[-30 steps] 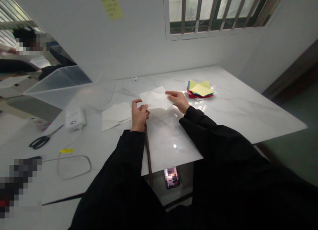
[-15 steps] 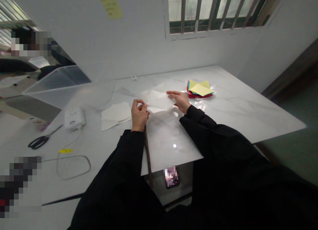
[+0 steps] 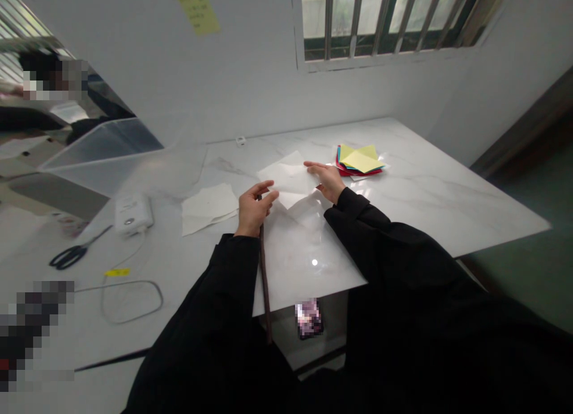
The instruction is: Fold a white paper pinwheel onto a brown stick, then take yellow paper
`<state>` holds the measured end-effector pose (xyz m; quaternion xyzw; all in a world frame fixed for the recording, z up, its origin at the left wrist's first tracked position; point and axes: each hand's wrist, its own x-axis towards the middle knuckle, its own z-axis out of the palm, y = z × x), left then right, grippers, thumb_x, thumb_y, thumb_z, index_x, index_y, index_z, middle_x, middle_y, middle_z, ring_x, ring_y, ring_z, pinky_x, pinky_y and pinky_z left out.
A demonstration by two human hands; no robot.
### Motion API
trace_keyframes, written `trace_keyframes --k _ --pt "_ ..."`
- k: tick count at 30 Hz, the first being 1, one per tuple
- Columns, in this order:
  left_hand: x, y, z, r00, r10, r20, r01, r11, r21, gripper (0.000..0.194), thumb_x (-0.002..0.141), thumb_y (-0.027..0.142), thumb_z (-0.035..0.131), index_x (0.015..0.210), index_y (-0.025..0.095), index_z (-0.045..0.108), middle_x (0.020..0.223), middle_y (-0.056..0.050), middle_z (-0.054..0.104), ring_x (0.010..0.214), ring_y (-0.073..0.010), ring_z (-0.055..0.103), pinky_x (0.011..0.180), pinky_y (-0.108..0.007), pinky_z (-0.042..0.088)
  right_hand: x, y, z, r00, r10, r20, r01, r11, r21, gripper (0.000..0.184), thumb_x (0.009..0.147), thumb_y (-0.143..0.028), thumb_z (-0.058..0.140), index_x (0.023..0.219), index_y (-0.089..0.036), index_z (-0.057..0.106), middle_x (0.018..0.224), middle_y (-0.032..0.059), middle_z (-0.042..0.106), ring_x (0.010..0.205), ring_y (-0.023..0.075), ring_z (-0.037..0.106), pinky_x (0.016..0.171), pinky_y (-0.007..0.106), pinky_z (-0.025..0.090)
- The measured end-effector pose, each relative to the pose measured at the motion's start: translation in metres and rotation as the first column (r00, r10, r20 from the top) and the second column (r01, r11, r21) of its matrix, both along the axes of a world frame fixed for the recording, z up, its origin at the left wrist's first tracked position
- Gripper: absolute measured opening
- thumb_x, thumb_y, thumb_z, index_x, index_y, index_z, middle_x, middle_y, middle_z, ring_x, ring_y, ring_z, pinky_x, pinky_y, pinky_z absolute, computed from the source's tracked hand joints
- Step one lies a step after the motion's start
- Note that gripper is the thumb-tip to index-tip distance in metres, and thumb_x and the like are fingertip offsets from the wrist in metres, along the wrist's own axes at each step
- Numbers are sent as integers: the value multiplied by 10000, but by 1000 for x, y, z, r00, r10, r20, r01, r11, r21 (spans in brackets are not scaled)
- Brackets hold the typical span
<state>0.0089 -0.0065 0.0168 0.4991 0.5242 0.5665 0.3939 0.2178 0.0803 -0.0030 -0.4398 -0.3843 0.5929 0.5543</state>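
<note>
My left hand (image 3: 255,211) is curled around a thin brown stick (image 3: 264,277) that runs down past the table's front edge. Its upper end shows between the fingers, while thumb and index finger stand apart beside a creased white sheet of paper (image 3: 290,178). On the sheet's right side, my right hand (image 3: 327,181) grips it, index finger stretched along the edge. Part of the paper is raised and bent, its near corner pointing toward me. Left of my left hand lie several cut white paper pieces (image 3: 208,208), loosely stacked.
Coloured papers (image 3: 362,158) are stacked at the right. On the left are black scissors (image 3: 69,257), a white power strip (image 3: 133,214) and its cable (image 3: 156,306). A translucent plastic sheet (image 3: 107,142) stands behind them. Below the table edge is a phone-like object (image 3: 308,318).
My left thumb and index finger have parted from their pinch at the paper. The sheet's near corner has shifted slightly right and toward me. The stick's lower end has swung a little left.
</note>
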Motion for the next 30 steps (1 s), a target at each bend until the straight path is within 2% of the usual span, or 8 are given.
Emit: trace_keyframes --k 3,6,10,14,17,19,24,30 --pt "1 -1 2 994 -81 69 83 996 -27 516 617 292 888 1101 165 759 786 33 581 463 -20 344 402 -197 224 1 0 0 999 -22 -41 22 1000 12 284 842 -280 725 1102 -177 780 1002 51 766 858 171 711 846 321 591" --pt "2 -1 2 989 -116 93 120 992 -37 485 608 321 900 1040 156 754 718 54 538 453 -25 330 402 -204 201 2 -4 3 998 -24 -57 24 1000 -1 268 868 -265 715 1114 -175 773 993 44 774 863 156 715 825 285 592" --pt "2 -2 3 987 -136 84 140 990 -34 482 629 339 897 1049 160 742 685 64 529 441 -31 329 408 -208 198 3 -6 7 999 -20 -41 20 1000 -9 280 869 -227 705 1140 -193 766 964 27 770 843 142 717 814 268 589" --pt "3 -2 3 988 -143 50 145 988 -44 472 682 404 855 1073 175 727 681 54 553 428 -46 353 394 -209 197 4 -5 7 1000 -23 -9 23 1000 0 291 849 -260 742 1134 -205 759 947 24 754 826 144 712 806 278 591" --pt "4 -2 2 987 -160 5 160 986 -44 454 718 431 833 1087 188 728 605 81 465 424 -67 373 388 -207 203 4 -4 6 1000 -18 2 18 1000 4 297 843 -261 738 1134 -206 755 923 18 745 812 142 706 797 276 589" --pt "4 -3 3 985 -175 -4 175 984 -41 462 715 423 844 1097 191 728 588 91 432 431 -73 384 390 -205 213 3 -4 5 1000 -16 -15 16 1000 9 289 845 -238 718 1129 -199 753 908 14 741 793 136 699 788 270 585" --pt "4 -4 5 981 -194 -2 194 980 -45 530 645 356 897 1115 179 729 623 71 516 442 -69 392 388 -210 219 4 -3 4 1000 -29 -13 29 1000 8 278 825 -241 742 1099 -195 754 900 13 739 780 140 692 798 284 586" --pt "3 -3 5 973 -224 54 227 973 -47 479 639 335 903 1057 167 741 599 77 505 413 -50 329 390 -216 194 6 -2 6 998 -11 -67 10 1000 -13 269 826 -197 709 1092 -192 754 909 15 752 808 148 701 811 288 589"
